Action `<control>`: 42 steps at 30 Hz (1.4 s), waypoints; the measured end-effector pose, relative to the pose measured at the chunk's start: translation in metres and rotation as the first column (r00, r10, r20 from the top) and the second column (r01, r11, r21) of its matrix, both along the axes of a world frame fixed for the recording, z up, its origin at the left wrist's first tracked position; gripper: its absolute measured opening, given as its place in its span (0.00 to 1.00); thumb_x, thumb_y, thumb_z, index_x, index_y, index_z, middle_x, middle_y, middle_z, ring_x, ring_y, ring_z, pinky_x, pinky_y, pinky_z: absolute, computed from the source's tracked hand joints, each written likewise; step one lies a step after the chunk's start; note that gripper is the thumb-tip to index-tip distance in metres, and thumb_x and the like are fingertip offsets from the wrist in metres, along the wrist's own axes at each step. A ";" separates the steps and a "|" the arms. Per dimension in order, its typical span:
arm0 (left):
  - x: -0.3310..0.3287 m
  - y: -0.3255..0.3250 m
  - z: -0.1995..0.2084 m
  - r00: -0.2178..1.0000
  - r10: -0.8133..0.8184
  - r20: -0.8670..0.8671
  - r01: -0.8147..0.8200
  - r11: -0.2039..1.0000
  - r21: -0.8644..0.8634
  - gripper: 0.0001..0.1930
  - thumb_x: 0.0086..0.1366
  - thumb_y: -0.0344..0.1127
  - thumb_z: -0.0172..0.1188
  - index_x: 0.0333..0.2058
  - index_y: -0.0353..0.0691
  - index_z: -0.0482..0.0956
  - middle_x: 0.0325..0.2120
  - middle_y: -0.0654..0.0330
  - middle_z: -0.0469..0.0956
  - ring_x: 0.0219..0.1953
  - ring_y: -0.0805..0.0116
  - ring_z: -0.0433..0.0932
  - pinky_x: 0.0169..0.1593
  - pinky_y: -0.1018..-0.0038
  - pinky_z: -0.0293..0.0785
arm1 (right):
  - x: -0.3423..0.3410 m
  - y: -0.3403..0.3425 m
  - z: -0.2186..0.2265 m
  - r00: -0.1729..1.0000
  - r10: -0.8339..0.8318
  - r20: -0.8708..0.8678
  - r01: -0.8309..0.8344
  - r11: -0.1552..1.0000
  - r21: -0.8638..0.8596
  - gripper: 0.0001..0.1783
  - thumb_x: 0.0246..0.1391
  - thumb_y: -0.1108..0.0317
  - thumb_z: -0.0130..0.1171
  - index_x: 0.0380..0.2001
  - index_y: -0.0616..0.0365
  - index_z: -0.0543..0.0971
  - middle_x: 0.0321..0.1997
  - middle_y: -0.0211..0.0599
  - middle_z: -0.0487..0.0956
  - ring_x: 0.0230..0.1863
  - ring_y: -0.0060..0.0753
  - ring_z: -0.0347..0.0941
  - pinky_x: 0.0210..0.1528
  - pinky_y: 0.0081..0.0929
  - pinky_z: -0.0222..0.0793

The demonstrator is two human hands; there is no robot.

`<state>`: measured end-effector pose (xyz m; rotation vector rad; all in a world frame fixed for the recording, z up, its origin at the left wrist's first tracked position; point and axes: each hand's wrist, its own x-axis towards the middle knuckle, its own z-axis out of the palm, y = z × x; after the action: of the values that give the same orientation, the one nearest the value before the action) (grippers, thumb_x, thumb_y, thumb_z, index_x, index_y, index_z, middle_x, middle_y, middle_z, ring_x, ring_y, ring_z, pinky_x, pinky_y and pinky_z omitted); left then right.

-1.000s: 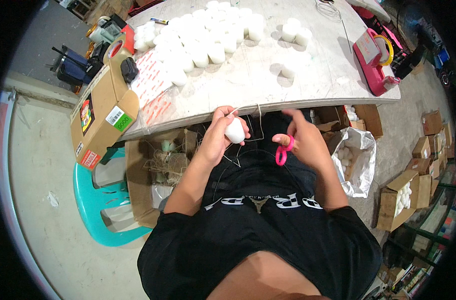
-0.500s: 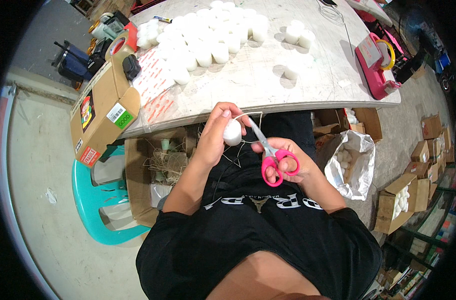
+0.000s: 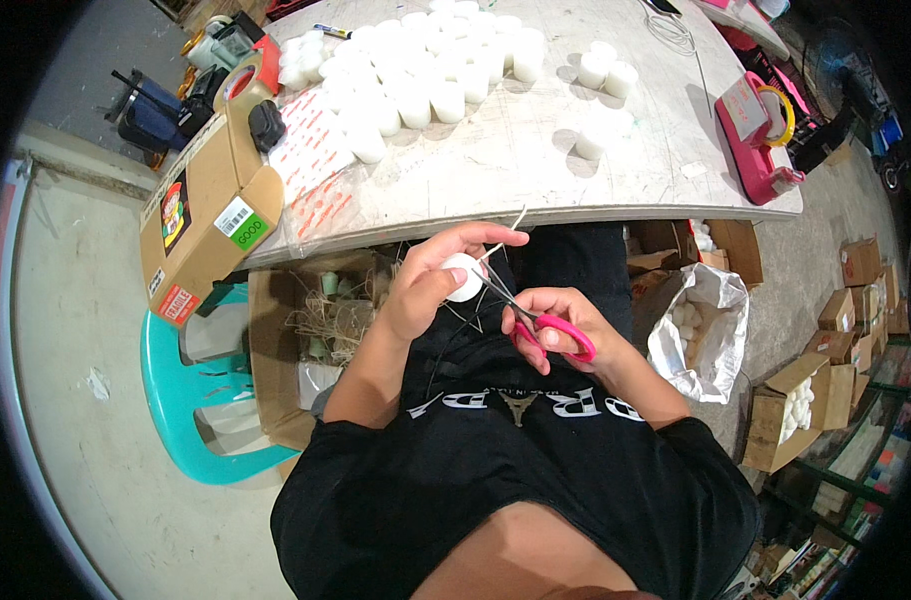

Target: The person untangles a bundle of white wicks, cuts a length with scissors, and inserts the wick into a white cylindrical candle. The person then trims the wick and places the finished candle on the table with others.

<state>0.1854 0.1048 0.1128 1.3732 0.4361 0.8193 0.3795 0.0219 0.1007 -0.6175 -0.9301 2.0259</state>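
Note:
My left hand grips a small white candle, its index finger stretched out over the top. A pale wick rises from the candle past that finger. In my right hand are scissors with pink handles, thumb and fingers in the loops. Their blades are parted and reach the candle's top beside the wick; whether they touch the wick I cannot tell. Many more white candles stand grouped on the white table in front of me, with a few apart on the right.
Left of me are a cardboard box, a teal plastic chair and an open carton of tangled string. A pink tape dispenser stands at the table's right end. Below it sits a silver bag holding white pieces.
The scissors have turned and moved left, from beside the wick to the candle's top, blades now parted. My left hand has tilted the candle, and its index finger has straightened.

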 end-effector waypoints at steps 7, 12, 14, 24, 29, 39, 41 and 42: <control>-0.002 -0.004 0.010 0.993 -0.052 -0.102 0.056 0.998 0.040 0.26 0.52 0.36 0.47 0.49 0.29 0.71 0.46 0.54 0.75 0.34 0.77 0.67 0.40 0.79 0.62 | -0.005 -0.001 0.005 0.998 -0.046 0.045 0.047 0.999 -0.023 0.15 0.50 0.67 0.64 0.38 0.63 0.75 0.20 0.26 0.73 0.17 0.13 0.67 0.19 0.12 0.63; 0.003 -0.004 0.002 0.998 -0.032 -0.059 0.032 0.999 0.004 0.26 0.52 0.38 0.47 0.49 0.28 0.71 0.44 0.55 0.76 0.30 0.78 0.64 0.36 0.80 0.62 | -0.008 -0.002 -0.003 0.994 -0.080 0.077 0.083 0.996 -0.034 0.15 0.47 0.69 0.66 0.37 0.62 0.75 0.15 0.22 0.71 0.14 0.11 0.65 0.18 0.11 0.61; 0.003 -0.004 0.000 0.998 -0.065 -0.020 0.064 0.996 -0.062 0.26 0.52 0.39 0.47 0.49 0.28 0.72 0.43 0.55 0.76 0.29 0.79 0.64 0.35 0.80 0.62 | -0.008 -0.002 -0.005 0.994 -0.082 0.068 0.086 0.995 -0.047 0.15 0.47 0.70 0.66 0.37 0.62 0.75 0.16 0.22 0.71 0.14 0.11 0.65 0.17 0.11 0.61; 0.004 -0.003 -0.003 0.998 -0.068 0.007 0.068 0.993 -0.093 0.28 0.51 0.41 0.48 0.48 0.26 0.71 0.44 0.52 0.76 0.29 0.79 0.64 0.35 0.80 0.62 | -0.005 -0.003 -0.005 0.994 -0.067 0.086 0.072 0.996 -0.058 0.15 0.45 0.72 0.67 0.36 0.63 0.76 0.17 0.23 0.73 0.13 0.11 0.65 0.15 0.10 0.60; 0.006 -0.004 -0.001 0.997 -0.069 0.032 0.071 0.993 -0.090 0.28 0.51 0.40 0.48 0.48 0.26 0.71 0.44 0.52 0.76 0.29 0.79 0.65 0.35 0.81 0.62 | -0.006 -0.005 -0.002 0.985 -0.072 0.157 0.076 0.997 -0.021 0.15 0.45 0.72 0.67 0.37 0.62 0.76 0.17 0.22 0.73 0.13 0.11 0.65 0.16 0.10 0.60; 0.010 -0.006 -0.007 0.979 -0.173 0.108 0.190 0.965 -0.180 0.29 0.50 0.38 0.48 0.49 0.25 0.70 0.46 0.48 0.74 0.37 0.77 0.71 0.40 0.81 0.65 | -0.010 -0.004 -0.011 0.998 -0.053 -0.021 0.053 0.998 0.023 0.15 0.46 0.66 0.67 0.35 0.62 0.77 0.21 0.24 0.73 0.15 0.12 0.65 0.18 0.11 0.61; 0.008 -0.005 -0.008 0.975 -0.196 0.101 0.213 0.957 -0.198 0.29 0.50 0.38 0.48 0.49 0.25 0.69 0.46 0.47 0.74 0.39 0.75 0.73 0.41 0.80 0.66 | -0.010 -0.004 -0.009 0.999 -0.051 0.011 0.051 0.999 0.009 0.14 0.46 0.67 0.67 0.35 0.61 0.77 0.20 0.24 0.73 0.15 0.12 0.65 0.17 0.11 0.60; 0.008 -0.005 -0.009 0.973 -0.207 0.097 0.223 0.952 -0.208 0.29 0.50 0.38 0.48 0.49 0.25 0.69 0.47 0.47 0.74 0.40 0.73 0.73 0.42 0.80 0.67 | -0.010 -0.004 -0.007 0.998 -0.051 0.039 0.051 0.999 -0.001 0.13 0.46 0.68 0.67 0.35 0.61 0.77 0.19 0.24 0.73 0.15 0.12 0.65 0.17 0.11 0.60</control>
<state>0.1931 0.1002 0.1038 1.1596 0.3017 0.6209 0.3699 0.0180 0.0936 -0.6771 -0.9259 1.9763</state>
